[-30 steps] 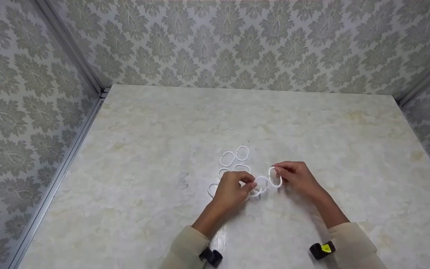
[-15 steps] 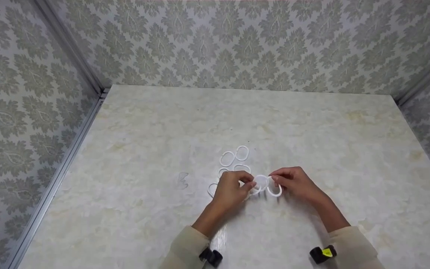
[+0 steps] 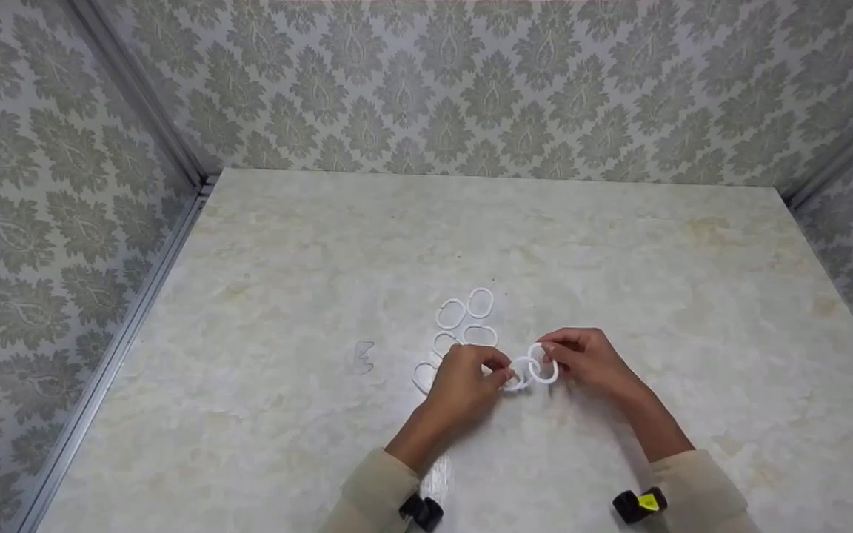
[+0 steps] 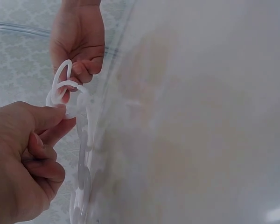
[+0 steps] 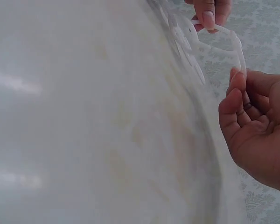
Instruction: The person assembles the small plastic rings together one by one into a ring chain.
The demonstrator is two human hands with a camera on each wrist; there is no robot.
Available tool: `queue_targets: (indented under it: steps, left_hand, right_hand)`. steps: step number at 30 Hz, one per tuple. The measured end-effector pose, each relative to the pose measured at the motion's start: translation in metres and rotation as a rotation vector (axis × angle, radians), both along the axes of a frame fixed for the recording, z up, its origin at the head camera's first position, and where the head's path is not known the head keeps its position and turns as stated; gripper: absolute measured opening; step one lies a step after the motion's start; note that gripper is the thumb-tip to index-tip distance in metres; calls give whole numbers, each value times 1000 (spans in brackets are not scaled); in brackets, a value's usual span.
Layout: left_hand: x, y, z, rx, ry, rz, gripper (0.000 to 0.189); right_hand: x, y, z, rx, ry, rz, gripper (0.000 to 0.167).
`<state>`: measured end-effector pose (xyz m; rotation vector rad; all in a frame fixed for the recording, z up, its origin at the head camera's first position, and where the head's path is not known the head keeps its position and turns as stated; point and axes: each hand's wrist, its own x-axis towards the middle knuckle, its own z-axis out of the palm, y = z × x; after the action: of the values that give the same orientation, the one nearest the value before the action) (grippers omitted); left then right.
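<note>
Near the middle of the table, my left hand (image 3: 467,381) pinches a white plastic curtain ring (image 3: 523,360) between thumb and forefinger. My right hand (image 3: 591,363) pinches another white curtain ring (image 3: 543,382), which loops through the left one. The left wrist view shows the two held rings crossing, with a white ring (image 4: 82,154) hanging below among others. In the right wrist view the right fingertips (image 5: 237,80) grip one side of a ring (image 5: 243,58). My left hand partly hides the rings under it.
Loose white rings lie beyond and left of my left hand: one ring (image 3: 438,317), a second (image 3: 492,303), an oval one (image 3: 480,326) and others. A thin clear jagged piece (image 3: 363,357) lies farther left. Patterned walls (image 3: 426,89) border the marbled table (image 3: 286,244).
My right hand first lowers its ring toward the left one, then brings it to overlap and link with it. My left hand shifts slightly right, uncovering more of the loose rings.
</note>
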<state>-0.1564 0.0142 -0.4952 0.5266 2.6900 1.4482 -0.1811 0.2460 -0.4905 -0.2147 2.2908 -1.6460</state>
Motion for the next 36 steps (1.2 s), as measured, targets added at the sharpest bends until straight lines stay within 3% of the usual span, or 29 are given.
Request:
queue_targets:
  steps: [13,23,27,31,36]
  left_hand:
    - [2,3,-1,-40,-11,6,8]
    - [0,4,-1,-47,-26,-7,6]
    - [-1,6,-2,8,-10,-10,8]
    - [-2,11,-2,98,9,31,10]
    - [-3,17,-2,260,-69,93,11]
  right_hand:
    - [3,1,6,-57,-13,-188,26]
    - [7,0,8,-182,-69,-221,35]
    - [9,1,8,-224,-61,-212,32]
    - [10,3,7,-265,-58,-183,24]
    - [12,7,6,-303,-48,-101,15]
